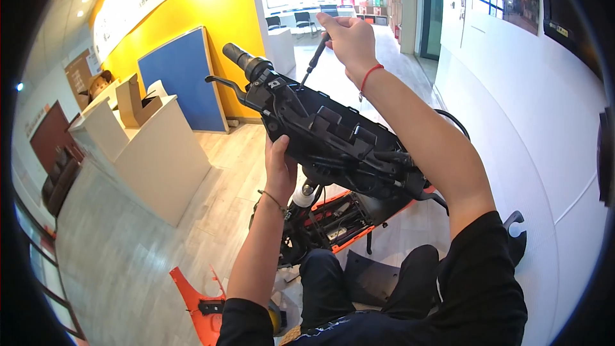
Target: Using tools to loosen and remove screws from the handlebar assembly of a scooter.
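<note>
A black scooter handlebar assembly (pixel 333 131) with its cover opened lies across the middle of the view. Its rubber grip (pixel 240 57) and brake lever (pixel 225 83) point to the far left. Raised above it, my right hand (pixel 351 43) is closed around the handle of a screwdriver (pixel 315 59). The shaft angles down, and its tip meets the black housing near the grip. My left hand (pixel 279 165) grips the near lower edge of the assembly, thumb on top; its other fingers are partly hidden behind it.
Below the handlebar is the scooter body (pixel 346 243), orange-edged, with wiring exposed. An orange panel (pixel 187 298) lies on the floor at lower left, and a dark curved panel (pixel 370 277) rests between my legs. A white stand (pixel 150 166), a blue board (pixel 182 83) and the right wall (pixel 506 115) surround me.
</note>
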